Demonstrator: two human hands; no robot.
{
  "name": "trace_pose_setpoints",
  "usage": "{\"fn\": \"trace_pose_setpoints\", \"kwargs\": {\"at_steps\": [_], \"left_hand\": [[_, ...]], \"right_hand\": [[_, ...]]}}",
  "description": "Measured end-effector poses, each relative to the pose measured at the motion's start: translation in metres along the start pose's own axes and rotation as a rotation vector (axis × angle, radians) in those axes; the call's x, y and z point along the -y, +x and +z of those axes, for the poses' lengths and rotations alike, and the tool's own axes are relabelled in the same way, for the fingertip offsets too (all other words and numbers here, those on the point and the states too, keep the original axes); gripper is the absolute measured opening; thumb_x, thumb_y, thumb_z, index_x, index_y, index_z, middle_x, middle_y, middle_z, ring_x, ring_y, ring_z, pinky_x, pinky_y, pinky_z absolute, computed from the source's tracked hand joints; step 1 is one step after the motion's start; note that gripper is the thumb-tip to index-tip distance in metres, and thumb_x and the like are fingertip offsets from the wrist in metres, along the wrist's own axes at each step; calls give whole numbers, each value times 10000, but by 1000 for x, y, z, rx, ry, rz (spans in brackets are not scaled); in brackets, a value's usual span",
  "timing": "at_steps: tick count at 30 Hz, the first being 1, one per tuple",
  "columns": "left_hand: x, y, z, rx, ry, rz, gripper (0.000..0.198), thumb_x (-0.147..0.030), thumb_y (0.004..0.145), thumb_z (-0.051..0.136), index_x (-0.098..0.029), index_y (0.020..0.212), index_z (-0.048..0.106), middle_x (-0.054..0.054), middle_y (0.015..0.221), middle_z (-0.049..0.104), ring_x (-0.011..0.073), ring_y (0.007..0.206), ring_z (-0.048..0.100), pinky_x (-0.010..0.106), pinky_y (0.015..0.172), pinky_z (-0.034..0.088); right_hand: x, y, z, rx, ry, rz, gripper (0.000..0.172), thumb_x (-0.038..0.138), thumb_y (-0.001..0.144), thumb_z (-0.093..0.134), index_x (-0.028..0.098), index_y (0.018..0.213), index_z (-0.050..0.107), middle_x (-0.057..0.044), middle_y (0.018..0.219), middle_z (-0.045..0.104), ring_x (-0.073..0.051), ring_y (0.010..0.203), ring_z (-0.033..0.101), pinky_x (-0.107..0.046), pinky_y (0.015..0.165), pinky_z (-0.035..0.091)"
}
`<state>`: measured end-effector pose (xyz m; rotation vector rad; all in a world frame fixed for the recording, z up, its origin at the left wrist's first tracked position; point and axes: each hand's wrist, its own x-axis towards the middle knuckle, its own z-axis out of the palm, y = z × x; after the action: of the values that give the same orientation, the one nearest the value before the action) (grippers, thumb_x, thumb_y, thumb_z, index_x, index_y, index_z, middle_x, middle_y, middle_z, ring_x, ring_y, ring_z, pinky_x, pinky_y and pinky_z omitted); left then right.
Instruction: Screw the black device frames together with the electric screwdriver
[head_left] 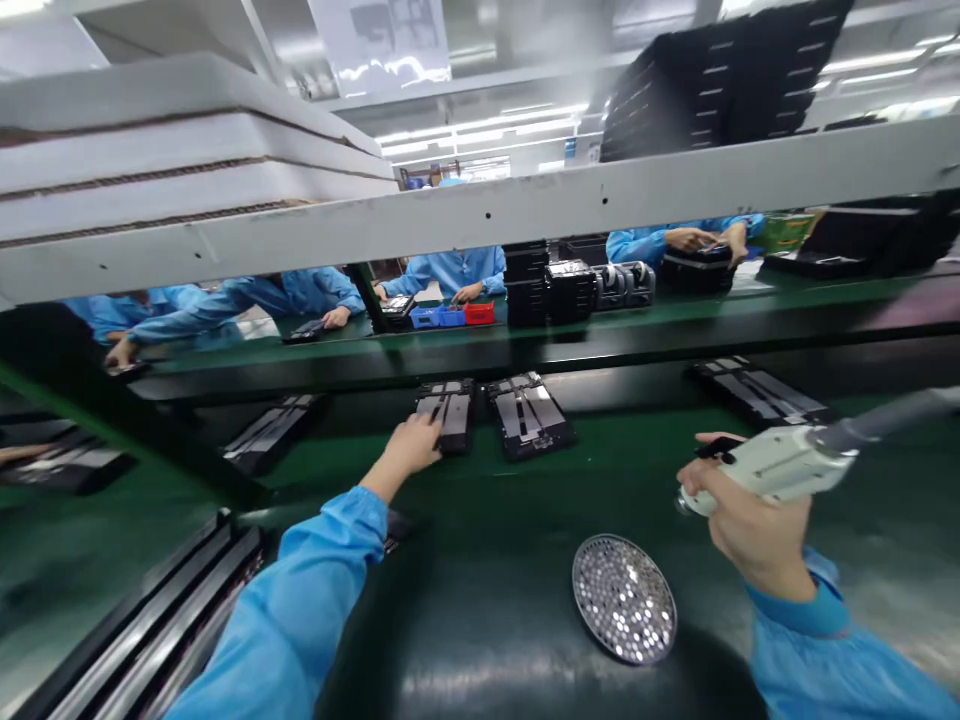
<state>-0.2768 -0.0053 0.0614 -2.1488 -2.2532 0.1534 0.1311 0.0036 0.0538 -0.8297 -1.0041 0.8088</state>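
Blue sleeves [292, 605] lead to my right hand [757, 530], clasping a pale tool [787, 462], and left hand [409, 447], grip unclear to me, at a dark-framed panel [456, 412].

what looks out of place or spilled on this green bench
Nothing plainly looks spilled or damaged. The one slightly odd thing is a small dark item partly hidden by the left sleeve, apart from the flat black units beyond; it is too unclear to identify.

A pale tool [787, 464] is gripped by the right hand [759, 530]; a round speckled plate [625, 600] is seen at that hand's eight o'clock. A flat device [456, 418] is overlapped at eight o'clock by the left hand [409, 446].
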Motion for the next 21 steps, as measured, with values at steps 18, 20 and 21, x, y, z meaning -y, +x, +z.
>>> {"fn": "trace_pose_setpoints", "kwargs": {"at_steps": [18, 20, 21], "left_hand": [[-83, -8, 9, -169, 27, 108, 747, 1, 824, 506, -234, 1530, 436, 171, 1527, 504, 338, 1409, 487, 458, 1033, 533], [-79, -70, 26, -297, 156, 147, 769, 12, 777, 500, -260, 1497, 504, 129, 1538, 505, 343, 1423, 476, 466, 1017, 543], [-77, -101, 37, -400, 251, 182, 759, -20, 769, 533, -299, 1475, 534, 107, 1539, 508, 358, 1418, 479, 493, 996, 549]], "right_hand": [[-45, 23, -5, 199, -215, 43, 433, 515, 718, 794, 154, 931, 685, -44, 743, 682, -174, 623, 584, -336, 599, 506], [-46, 24, -5, 193, -226, 48, 384, 486, 734, 790, 158, 909, 693, -68, 833, 714, -196, 721, 629, -354, 688, 524], [-47, 25, -4, 189, -229, 53, 369, 472, 738, 788, 162, 913, 694, -76, 879, 723, -207, 771, 645, -363, 729, 528]]}}
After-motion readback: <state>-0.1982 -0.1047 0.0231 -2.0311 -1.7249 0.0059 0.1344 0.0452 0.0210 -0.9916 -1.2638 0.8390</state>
